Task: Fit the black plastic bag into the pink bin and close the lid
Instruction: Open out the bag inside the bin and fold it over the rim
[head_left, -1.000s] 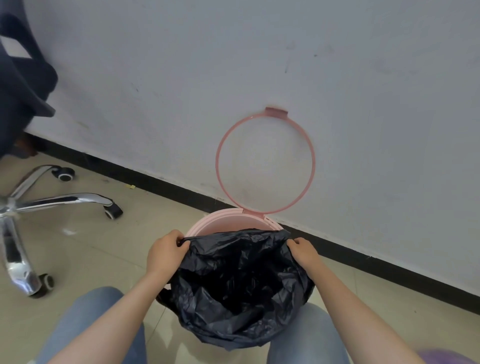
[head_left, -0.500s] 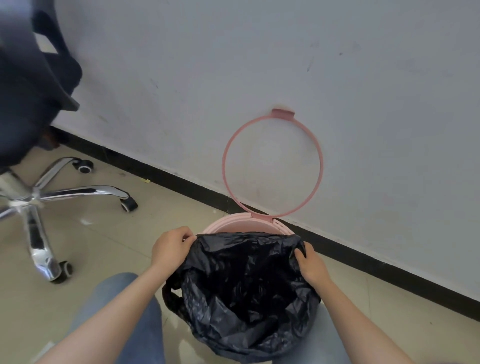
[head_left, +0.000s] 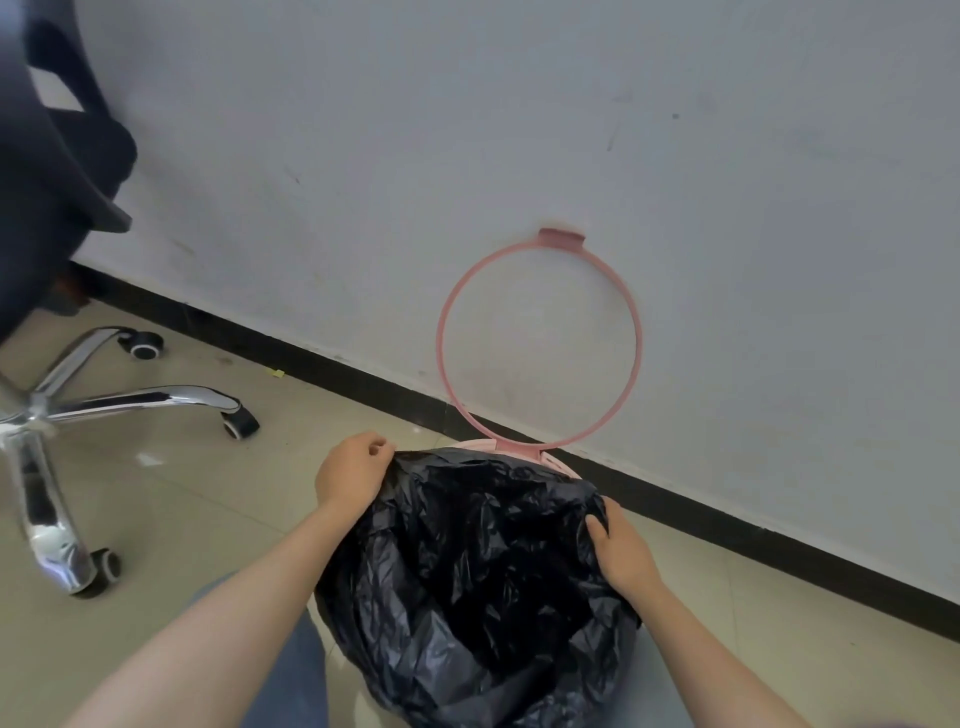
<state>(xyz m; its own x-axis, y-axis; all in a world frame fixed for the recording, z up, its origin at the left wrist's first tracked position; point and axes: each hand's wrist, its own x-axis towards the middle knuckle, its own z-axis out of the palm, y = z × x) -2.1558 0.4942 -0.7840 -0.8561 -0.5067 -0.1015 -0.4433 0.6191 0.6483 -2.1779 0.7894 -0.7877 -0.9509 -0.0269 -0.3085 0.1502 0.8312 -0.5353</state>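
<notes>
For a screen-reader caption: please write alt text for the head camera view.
Two bare hands stretch a black plastic bag over the rim of a pink bin, the left hand gripping its far-left edge, the right hand its right edge. The bin's pink ring lid stands open against a white wall; an office chair's chrome base sits left.

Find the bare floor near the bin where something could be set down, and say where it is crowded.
Free: beige floor tiles between the chrome chair base, black skirting and left hand; also tiles right of the right hand. Crowded: around the black plastic bag over the pink bin.
</notes>
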